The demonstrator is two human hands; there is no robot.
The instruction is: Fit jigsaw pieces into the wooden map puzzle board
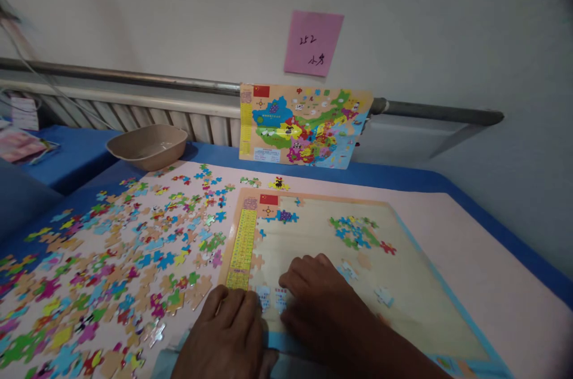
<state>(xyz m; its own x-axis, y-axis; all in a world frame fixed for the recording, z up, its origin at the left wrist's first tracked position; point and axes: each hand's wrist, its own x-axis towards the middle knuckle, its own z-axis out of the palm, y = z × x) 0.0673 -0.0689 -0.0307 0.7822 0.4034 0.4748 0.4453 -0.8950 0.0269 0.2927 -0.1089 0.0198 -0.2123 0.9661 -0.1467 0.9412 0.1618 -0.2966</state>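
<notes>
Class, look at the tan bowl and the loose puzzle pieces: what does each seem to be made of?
Bowl: probably matte plastic or fibre composite, with a dull, even tan surface and thin rim. Puzzle pieces: likely printed cardboard or thin wood, flat and brightly coloured; some show plain tan faces.

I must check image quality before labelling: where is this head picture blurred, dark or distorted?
Head view: dim, even light; the corners darken, most at top right. The left edge smears, and straight lines bow, as on the rail. Both hands, left hand and right hand, look dark and soft; the puzzle board stays readable.
</notes>
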